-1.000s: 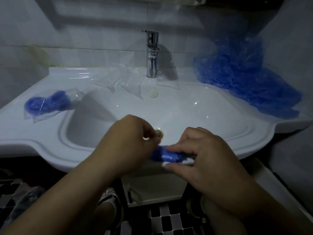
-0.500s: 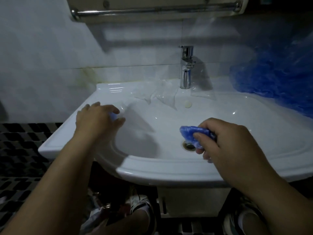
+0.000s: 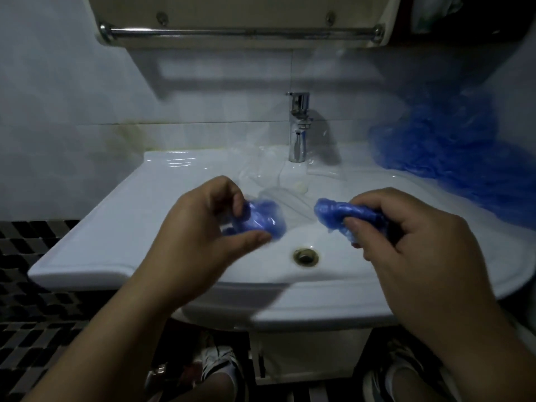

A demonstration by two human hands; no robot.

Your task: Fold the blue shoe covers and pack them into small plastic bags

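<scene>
Filling most of view, white sink [image 3: 116, 227]; blue shoe cover pile [image 3: 452, 158] back right; clear bags [image 3: 261, 175] by faucet [image 3: 298, 129]. Hands apart over basin: left hand [image 3: 203, 227] pinches bagged cover [image 3: 261, 221], right hand [image 3: 412, 245] grips rolled cover [image 3: 339, 213].

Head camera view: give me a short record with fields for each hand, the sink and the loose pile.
Left hand: grips a blue bundle, apparently in clear plastic
Right hand: grips a folded shoe cover
Sink: clear bags lie by the faucet
Pile: loose blue shoe covers, back right of the sink
</scene>
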